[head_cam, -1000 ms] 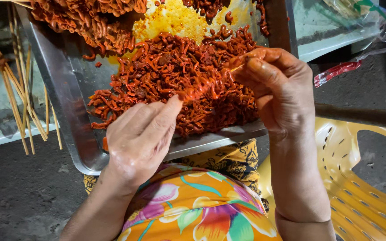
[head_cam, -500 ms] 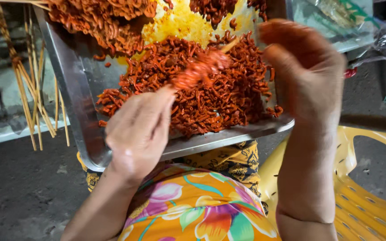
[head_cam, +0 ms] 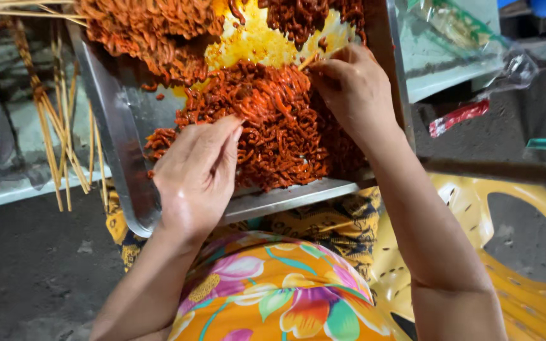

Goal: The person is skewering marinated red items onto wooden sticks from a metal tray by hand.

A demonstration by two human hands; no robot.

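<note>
1. The metal tray (head_cam: 118, 145) rests on the person's lap and holds a heap of red-orange marinated strips (head_cam: 273, 126), with a yellow oily patch (head_cam: 254, 44) in the middle of it.
2. The left hand (head_cam: 197, 173) lies over the near left part of the heap, fingers loosely bent and close together; I cannot tell if it holds some strips.
3. The right hand (head_cam: 352, 88) is at the far right side of the heap, fingers pinched on a thin wooden skewer (head_cam: 306, 61), whose tip points at the yellow patch.
4. To the left of the tray, a bundle of bare wooden skewers (head_cam: 58, 145) lies on the pale worktop (head_cam: 14, 189), some sticking out over its edge.
5. To the right, behind the right hand, a clear plastic bag (head_cam: 462, 44) lies on a pale surface, and a small red packet (head_cam: 459, 117) lies on the dark ground below it.
6. A yellow plastic chair (head_cam: 526, 278) stands at the right, just beside the right forearm.
</note>
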